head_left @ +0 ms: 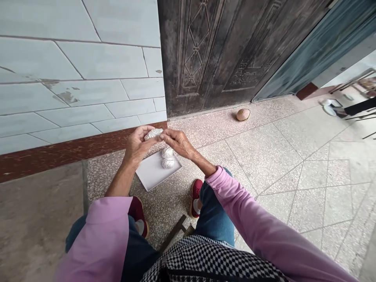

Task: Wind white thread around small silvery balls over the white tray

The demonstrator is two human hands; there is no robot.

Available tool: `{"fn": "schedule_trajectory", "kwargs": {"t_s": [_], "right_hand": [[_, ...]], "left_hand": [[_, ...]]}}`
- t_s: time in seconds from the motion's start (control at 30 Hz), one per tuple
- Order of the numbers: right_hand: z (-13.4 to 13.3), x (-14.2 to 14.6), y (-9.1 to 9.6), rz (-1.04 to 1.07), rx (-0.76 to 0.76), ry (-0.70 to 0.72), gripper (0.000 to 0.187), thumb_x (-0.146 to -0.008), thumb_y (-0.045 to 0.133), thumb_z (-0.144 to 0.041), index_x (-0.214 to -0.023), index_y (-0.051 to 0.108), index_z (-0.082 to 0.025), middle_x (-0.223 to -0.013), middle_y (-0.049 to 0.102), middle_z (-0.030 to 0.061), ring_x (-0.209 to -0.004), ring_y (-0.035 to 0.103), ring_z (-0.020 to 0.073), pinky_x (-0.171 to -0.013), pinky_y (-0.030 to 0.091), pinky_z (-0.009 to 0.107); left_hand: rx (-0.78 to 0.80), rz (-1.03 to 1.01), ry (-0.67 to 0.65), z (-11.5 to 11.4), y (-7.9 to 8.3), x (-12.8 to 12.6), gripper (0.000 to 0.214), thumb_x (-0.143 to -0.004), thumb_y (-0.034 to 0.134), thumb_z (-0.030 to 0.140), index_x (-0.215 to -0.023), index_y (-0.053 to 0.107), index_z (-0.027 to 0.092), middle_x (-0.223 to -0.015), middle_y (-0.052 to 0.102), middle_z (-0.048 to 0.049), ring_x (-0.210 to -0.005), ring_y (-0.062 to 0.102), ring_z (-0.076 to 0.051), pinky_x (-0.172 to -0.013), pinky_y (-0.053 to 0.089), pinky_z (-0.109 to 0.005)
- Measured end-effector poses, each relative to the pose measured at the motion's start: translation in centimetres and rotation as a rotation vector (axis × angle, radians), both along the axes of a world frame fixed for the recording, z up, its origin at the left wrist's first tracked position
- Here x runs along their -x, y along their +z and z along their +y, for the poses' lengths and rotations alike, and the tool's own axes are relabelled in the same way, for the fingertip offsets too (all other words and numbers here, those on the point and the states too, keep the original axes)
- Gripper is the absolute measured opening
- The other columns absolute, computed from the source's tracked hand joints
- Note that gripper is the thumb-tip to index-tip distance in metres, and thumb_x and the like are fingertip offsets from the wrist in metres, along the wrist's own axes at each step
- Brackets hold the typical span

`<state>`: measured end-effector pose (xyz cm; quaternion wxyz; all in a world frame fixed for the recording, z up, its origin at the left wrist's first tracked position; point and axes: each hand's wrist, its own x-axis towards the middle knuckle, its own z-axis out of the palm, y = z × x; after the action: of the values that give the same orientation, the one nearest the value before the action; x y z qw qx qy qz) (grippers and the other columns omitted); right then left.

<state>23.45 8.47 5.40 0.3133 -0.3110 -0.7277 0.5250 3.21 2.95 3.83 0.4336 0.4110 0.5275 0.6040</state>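
Note:
A white, crinkled bundle that looks like yarn [154, 134] is held up in front of me over the back of the tray. My left hand [136, 145] is closed around its left side. The fingertips of my right hand [179, 143] pinch at its right edge; whether a strand lies between them is too small to make out. Just below the hands, two white yarn balls [168, 162] sit touching each other at the right side of a shallow white tray [151, 174]. The tray lies on the floor ahead of my feet, partly covered by my left wrist.
A tiled wall [88, 58] and a dark carved door [199, 55] stand ahead. On the speckled floor [273, 156] by the door lies a round tan object [243, 114]. Red shoes [196, 196] flank the tray's near side. At far right, a person's dark-clothed leg [360, 107] shows beside furniture.

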Motion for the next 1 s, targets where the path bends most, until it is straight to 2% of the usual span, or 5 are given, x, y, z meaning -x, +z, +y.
{"fn": "schedule_trajectory", "kwargs": {"t_s": [0.23, 0.4, 0.63, 0.87, 1.0], "right_hand": [[2.8, -1.6, -0.3, 0.063, -0.012, -0.166, 0.069, -0.126, 0.081, -0.076, -0.083, 0.058, -0.027, -0.081, 0.055, -0.0022, -0.081, 0.050, 0.0193, -0.083, 0.047, 0.037], [2.6, -1.2, -1.2, -0.007, 0.029, -0.151, 0.058, -0.132, 0.081, -0.049, -0.082, 0.059, -0.027, -0.078, 0.053, -0.0025, -0.081, 0.046, 0.0206, -0.082, 0.046, 0.037], [1.8, -0.9, -1.9, -0.181, -0.079, 0.027, 0.038, -0.131, 0.073, -0.025, -0.094, 0.065, -0.025, -0.090, 0.065, -0.0008, -0.092, 0.062, 0.0229, -0.096, 0.048, 0.036], [0.5, -1.2, -1.2, -0.192, -0.109, 0.133, 0.048, -0.133, 0.080, -0.049, -0.095, 0.064, -0.025, -0.087, 0.062, -0.0013, -0.090, 0.060, 0.0232, -0.095, 0.046, 0.037], [0.5, -1.4, 0.3, -0.117, -0.054, 0.056, 0.049, -0.129, 0.088, -0.051, -0.092, 0.072, -0.025, -0.084, 0.062, -0.0009, -0.087, 0.057, 0.0228, -0.088, 0.046, 0.037]], "left_hand": [[0.103, -0.151, -0.366, -1.1, 0.9, -1.3, 0.058, -0.071, 0.119, 0.039, -0.117, 0.087, 0.024, -0.108, 0.087, -0.0084, -0.085, 0.077, -0.024, -0.071, 0.066, -0.033], [0.068, -0.306, -0.250, -0.8, 0.8, -1.4, 0.062, -0.063, 0.119, 0.029, -0.109, 0.078, 0.025, -0.107, 0.082, -0.0061, -0.094, 0.077, -0.027, -0.081, 0.073, -0.039], [-0.013, -0.263, -0.017, 0.9, -0.8, -0.9, 0.063, -0.062, 0.114, 0.029, -0.102, 0.065, 0.027, -0.104, 0.081, -0.0026, -0.093, 0.076, -0.022, -0.082, 0.065, -0.032], [-0.029, 0.006, 0.110, 1.8, -2.3, 0.5, 0.064, -0.061, 0.116, 0.020, -0.102, 0.066, 0.026, -0.098, 0.075, -0.0012, -0.092, 0.074, -0.023, -0.079, 0.059, -0.031], [0.003, 0.093, 0.042, 1.2, -2.4, 0.2, 0.071, -0.059, 0.119, 0.022, -0.112, 0.071, 0.026, -0.106, 0.080, -0.0029, -0.100, 0.079, -0.026, -0.087, 0.064, -0.035]]}}
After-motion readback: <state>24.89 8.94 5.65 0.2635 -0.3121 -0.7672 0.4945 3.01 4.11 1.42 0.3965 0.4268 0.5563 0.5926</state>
